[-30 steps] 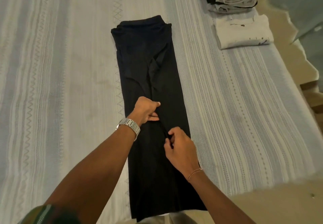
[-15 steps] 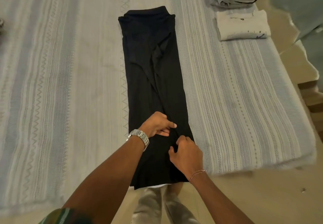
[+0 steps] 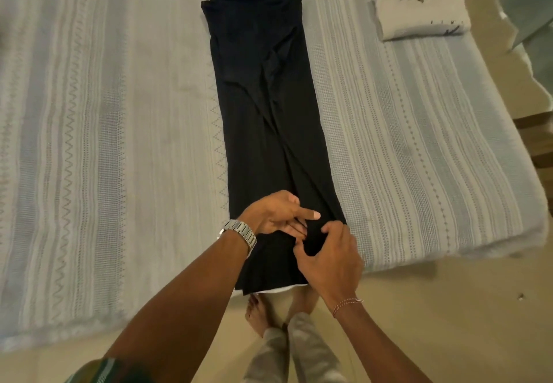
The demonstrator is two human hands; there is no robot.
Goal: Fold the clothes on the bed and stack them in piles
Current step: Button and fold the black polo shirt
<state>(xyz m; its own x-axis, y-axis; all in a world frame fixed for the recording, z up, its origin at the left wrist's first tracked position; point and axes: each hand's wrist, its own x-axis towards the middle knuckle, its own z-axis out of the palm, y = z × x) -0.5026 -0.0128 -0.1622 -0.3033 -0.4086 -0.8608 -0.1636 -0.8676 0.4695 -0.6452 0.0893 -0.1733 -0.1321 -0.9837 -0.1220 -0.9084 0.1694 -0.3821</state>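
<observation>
Head view: your left hand point(image 3: 278, 215) rests on the black garment point(image 3: 266, 107), index finger extended, grip loose. Your right hand point(image 3: 326, 257) pinches the cloth just beside it. The garment's long axis runs straight away from both grips across the bed point(image 3: 104, 143); its near end hangs over the edge. Folded white shirt point(image 3: 419, 16) lies far right.

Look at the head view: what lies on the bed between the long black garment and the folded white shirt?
Nothing but bare striped bedspread separates the black garment from the folded white shirt, as the head view shows.
</observation>
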